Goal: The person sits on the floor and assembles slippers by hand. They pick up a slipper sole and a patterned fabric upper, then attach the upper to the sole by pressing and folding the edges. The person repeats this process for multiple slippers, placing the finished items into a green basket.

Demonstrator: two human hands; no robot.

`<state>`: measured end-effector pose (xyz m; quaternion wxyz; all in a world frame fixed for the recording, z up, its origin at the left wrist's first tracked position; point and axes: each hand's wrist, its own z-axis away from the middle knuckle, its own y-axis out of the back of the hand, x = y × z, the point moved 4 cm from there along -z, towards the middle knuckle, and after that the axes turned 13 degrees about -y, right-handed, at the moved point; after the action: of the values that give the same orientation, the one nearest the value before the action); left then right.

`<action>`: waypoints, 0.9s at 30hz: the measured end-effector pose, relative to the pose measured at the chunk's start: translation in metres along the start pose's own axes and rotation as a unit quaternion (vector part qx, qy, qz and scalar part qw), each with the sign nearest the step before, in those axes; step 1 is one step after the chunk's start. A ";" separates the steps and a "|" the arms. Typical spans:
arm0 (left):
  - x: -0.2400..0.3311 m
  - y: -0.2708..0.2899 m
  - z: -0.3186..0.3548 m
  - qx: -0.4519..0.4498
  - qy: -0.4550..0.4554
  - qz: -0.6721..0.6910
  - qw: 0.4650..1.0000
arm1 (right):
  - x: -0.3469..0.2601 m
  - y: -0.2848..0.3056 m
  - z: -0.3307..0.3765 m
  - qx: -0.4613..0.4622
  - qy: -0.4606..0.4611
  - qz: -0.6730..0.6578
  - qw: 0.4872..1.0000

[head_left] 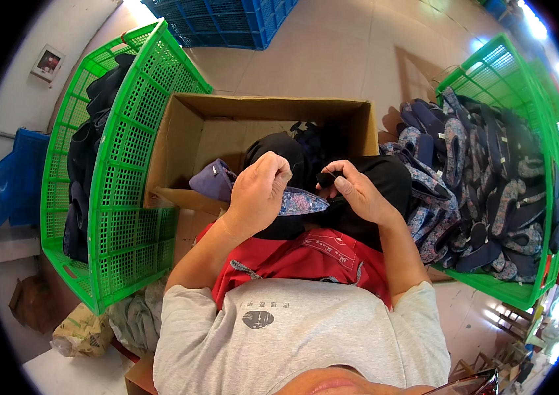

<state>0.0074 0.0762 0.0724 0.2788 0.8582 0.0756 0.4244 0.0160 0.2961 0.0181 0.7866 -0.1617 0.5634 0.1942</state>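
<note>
Tiled floor [319, 62], a left crate [133, 164] and a right crate [490, 285], both green, either side of a carton [174, 148]; two bare hands work over dark trousers [388, 178].

The left forearm slants far and right, its left hand [258, 195] raised, back up, fingers bent and thumb pressed in, closed on a floral cloth [304, 202] that juts out rightward, between the hands; a purple cloth end [213, 180] shows on its left. The right forearm slants far and left; the right hand [360, 191] curls its thumb and forefinger toward a small dark patch, and whether they pinch anything I cannot tell. Cloth pieces [483, 187] fill the right crate.
</note>
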 end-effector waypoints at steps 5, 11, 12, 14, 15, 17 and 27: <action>0.008 -0.001 -0.006 -0.004 -0.034 -0.039 0.999 | -0.016 -0.011 -0.004 -0.007 0.050 0.077 0.996; 0.009 -0.004 -0.006 -0.006 -0.047 -0.051 0.998 | -0.036 -0.017 -0.010 0.007 0.071 0.187 0.980; 0.009 -0.004 -0.006 -0.007 -0.049 -0.053 0.997 | -0.038 -0.017 -0.010 0.010 0.067 0.206 0.976; 0.008 -0.005 -0.006 -0.008 -0.050 -0.054 0.997 | -0.044 -0.018 -0.011 0.015 0.058 0.243 0.968; 0.007 -0.005 -0.006 -0.008 -0.051 -0.055 0.997 | -0.045 -0.019 -0.012 0.013 0.063 0.239 0.969; 0.007 -0.005 -0.007 -0.007 -0.051 -0.059 0.997 | -0.045 -0.020 -0.013 0.010 0.071 0.229 0.971; 0.009 -0.007 -0.010 -0.009 -0.045 -0.070 0.997 | -0.040 -0.019 -0.015 0.014 0.067 0.191 0.979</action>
<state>0.0062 0.0893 0.0791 0.3186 0.8664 0.1191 0.3657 0.0015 0.2674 0.0523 0.6979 -0.0526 0.6381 0.3210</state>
